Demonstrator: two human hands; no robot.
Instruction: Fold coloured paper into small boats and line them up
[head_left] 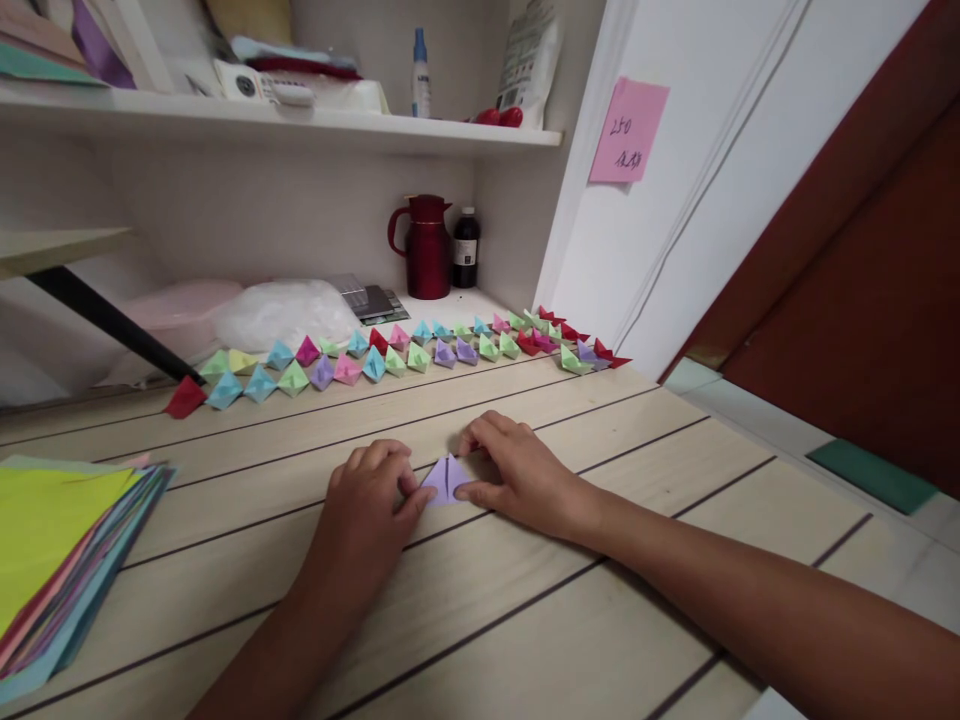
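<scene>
A small piece of folded purple paper (448,480), triangular with a crease or slit down its middle, lies on the striped wooden table. At its left corner is my left hand (373,497), thumb on the paper and the other fingers curled. My right hand (517,472) holds the right corner, its thumb along the lower edge and its fingers bent behind. Beyond the hands stand rows of small folded paper boats (346,368) in red, blue, green, pink, purple and yellow.
A stack of coloured paper sheets (64,540) lies at the left, yellow on top. At the back are a red jug (429,250), a dark bottle (466,250) and a clear plastic bag (285,315), under a white shelf (300,128). A pink note (628,132) hangs on the wall.
</scene>
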